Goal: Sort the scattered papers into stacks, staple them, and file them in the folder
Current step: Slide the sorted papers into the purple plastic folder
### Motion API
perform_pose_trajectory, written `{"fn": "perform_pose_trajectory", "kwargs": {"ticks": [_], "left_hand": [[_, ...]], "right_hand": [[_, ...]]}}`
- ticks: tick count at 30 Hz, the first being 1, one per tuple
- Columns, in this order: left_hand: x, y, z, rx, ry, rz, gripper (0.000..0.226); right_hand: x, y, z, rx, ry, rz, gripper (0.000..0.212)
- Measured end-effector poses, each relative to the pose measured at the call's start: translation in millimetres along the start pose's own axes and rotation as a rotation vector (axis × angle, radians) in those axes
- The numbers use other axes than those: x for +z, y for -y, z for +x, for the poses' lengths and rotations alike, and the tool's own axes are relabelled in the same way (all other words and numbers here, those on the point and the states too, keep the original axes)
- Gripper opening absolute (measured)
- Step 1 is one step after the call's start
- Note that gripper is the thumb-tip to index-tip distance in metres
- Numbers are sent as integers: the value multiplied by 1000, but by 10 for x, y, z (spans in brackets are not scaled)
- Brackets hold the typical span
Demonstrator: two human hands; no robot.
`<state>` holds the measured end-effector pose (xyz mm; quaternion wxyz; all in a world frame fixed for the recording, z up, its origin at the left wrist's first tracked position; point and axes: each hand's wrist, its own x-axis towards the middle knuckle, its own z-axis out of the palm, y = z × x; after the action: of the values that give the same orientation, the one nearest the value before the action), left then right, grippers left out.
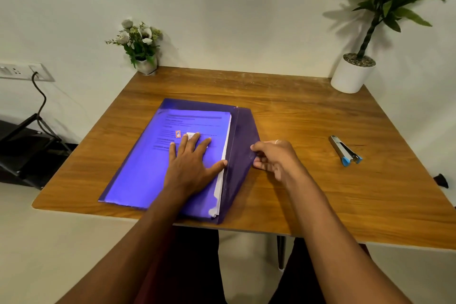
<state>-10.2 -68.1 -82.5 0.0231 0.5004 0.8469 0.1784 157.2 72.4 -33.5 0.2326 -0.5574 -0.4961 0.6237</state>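
Observation:
A translucent purple folder [138, 170] lies flat on the wooden table [308, 116], with a stack of white papers [223, 175] inside it; printed text shows through the cover. My left hand [190, 163] rests flat on the folder, fingers spread, pressing it down. The folder's dark flap [243, 136] lies open to the right of the papers. My right hand [274, 158] pinches the flap's right edge between thumb and fingers. A silver stapler with blue ends [345, 151] lies on the table to the right, apart from both hands.
A small pot of white flowers [140, 44] stands at the table's far left corner. A tall green plant in a white pot [355, 71] stands at the far right corner. A black chair [24, 145] and a wall socket with cable [27, 72] are left of the table.

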Motion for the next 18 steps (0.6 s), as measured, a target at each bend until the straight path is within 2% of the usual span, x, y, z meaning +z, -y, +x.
{"fn": "perform_pose_trajectory", "kwargs": {"ticks": [4, 6, 9, 10, 12, 15, 18], "left_hand": [[27, 10, 5, -17, -6, -16, 98], [40, 3, 15, -41, -26, -81, 88], [3, 65, 56, -124, -98, -357, 55], [-10, 80, 59, -132, -108, -408, 52], [-8, 103, 59, -100, -92, -375, 53], [8, 118, 86, -74, -76, -322, 39], [-1, 127, 73, -60, -98, -346, 40]], "right_hand": [[142, 7, -37, -16, 130, 202, 9], [269, 49, -96, -94, 184, 192, 13], [527, 91, -148, -203, 189, 39, 10], [604, 87, -147, -223, 178, -5, 7], [746, 47, -112, -266, 107, -110, 4], [902, -4, -80, -356, -33, -316, 10], [1014, -26, -111, -460, -87, -513, 15]]}}
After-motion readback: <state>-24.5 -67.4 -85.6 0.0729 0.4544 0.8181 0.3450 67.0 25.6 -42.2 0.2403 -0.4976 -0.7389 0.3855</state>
